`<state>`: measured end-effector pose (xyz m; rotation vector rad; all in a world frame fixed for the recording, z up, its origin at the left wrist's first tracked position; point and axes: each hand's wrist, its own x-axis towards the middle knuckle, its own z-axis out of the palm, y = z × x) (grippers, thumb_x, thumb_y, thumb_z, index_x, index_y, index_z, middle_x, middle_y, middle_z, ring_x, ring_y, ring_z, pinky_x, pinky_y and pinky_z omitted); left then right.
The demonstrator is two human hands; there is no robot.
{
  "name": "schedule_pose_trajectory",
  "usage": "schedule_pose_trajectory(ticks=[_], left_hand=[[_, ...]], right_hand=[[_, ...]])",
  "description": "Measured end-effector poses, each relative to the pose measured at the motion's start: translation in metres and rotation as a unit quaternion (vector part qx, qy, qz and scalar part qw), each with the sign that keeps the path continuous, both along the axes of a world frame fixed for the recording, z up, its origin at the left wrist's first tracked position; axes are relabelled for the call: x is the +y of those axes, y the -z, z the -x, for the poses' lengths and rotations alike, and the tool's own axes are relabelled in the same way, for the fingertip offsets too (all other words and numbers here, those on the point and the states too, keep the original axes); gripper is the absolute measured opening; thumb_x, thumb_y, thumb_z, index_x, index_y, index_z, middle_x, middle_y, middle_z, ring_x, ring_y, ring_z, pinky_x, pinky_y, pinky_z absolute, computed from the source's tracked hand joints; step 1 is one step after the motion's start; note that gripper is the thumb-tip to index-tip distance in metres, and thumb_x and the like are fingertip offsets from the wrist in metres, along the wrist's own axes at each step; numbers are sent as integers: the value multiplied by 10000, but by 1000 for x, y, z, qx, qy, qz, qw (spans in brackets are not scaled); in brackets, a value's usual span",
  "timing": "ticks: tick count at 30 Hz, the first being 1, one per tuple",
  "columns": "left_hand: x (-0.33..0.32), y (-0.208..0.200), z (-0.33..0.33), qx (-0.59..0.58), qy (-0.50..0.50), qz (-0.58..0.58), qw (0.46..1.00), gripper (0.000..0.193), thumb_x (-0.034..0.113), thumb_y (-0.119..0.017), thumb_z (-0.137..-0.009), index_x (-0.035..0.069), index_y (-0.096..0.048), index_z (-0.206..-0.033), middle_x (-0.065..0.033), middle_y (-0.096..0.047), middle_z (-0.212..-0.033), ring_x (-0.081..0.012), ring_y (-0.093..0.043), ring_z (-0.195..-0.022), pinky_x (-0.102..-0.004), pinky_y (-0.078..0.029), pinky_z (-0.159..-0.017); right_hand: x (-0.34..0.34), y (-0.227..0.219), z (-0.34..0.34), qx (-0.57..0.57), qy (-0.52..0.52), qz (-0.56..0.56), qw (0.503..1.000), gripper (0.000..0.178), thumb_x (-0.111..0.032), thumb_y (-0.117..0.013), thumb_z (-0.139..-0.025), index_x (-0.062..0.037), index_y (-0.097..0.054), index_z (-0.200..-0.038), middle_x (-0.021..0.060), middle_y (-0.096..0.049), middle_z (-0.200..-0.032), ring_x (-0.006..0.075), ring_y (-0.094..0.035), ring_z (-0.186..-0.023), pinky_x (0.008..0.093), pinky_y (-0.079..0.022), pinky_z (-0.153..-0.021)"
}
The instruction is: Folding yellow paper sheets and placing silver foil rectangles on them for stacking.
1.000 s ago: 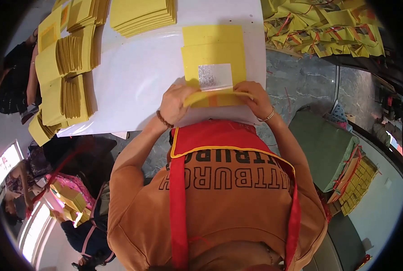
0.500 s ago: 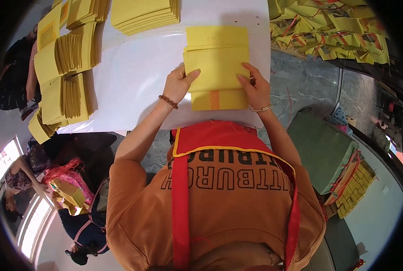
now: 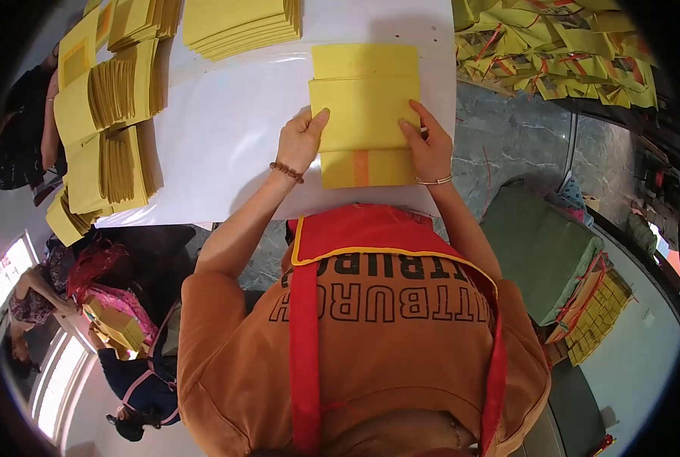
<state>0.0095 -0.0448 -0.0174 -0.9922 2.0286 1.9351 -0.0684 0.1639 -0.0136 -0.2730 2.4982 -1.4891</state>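
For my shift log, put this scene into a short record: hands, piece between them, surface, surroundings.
Left hand: at the left edge of the layered yellow paper, thumb on top
Right hand: at its right edge, thumb and forefinger touching it
Marking: orange strip on the part nearest the person
Surface: white table
Table's left side: yellow paper stacks
Clothing: red apron

Rust-brown top [image 3: 401, 350] — red apron [image 3: 370, 227] — beaded bracelet [image 3: 287, 172]
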Motion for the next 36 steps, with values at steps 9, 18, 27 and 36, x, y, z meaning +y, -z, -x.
schedule_pose_trajectory(ticks=[9, 18, 27, 36], left_hand=[[2, 17, -4, 9, -76, -55, 996, 311, 285, -581, -869, 13, -579, -719, 25, -486, -562, -49, -381, -479, -230, -310, -438], [6, 24, -4, 55, -88, -57, 993, 229, 204, -634, -837, 10, -546, -752, 3, -514, -581, -48, -402, -487, -217, -315, -433], [7, -22, -6, 163, -20, 322, 932, 393, 220, -647, -792, 30, -510, -1108, -141, -546, -1062, -228, -539, -884, -348, -430, -726], [41, -13, 32, 226, 326, 536, 745, 611, 465, -604, -770, 153, -459, -1275, -148, -328, -1372, -347, -290, -1251, -504, -229, -991]], right_hand=[[-3, 4, 0, 15, 3, -45, 999, 348, -162, -624, -791, -73, -584, -1124, 111, -610, -820, 181, -500, -573, 292, -426, -571], [-5, 9, -1, 39, 13, -32, 999, 342, -158, -616, -794, -70, -583, -1123, 106, -611, -830, 186, -517, -599, 303, -437, -589], [-4, 4, 0, 17, 14, -55, 998, 349, -171, -615, -794, -74, -581, -1128, 110, -613, -843, 207, -540, -624, 314, -442, -600], [-6, 8, -2, 41, 14, -42, 998, 343, -184, -615, -795, -70, -586, -1118, 124, -613, -813, 250, -571, -658, 342, -454, -629]])
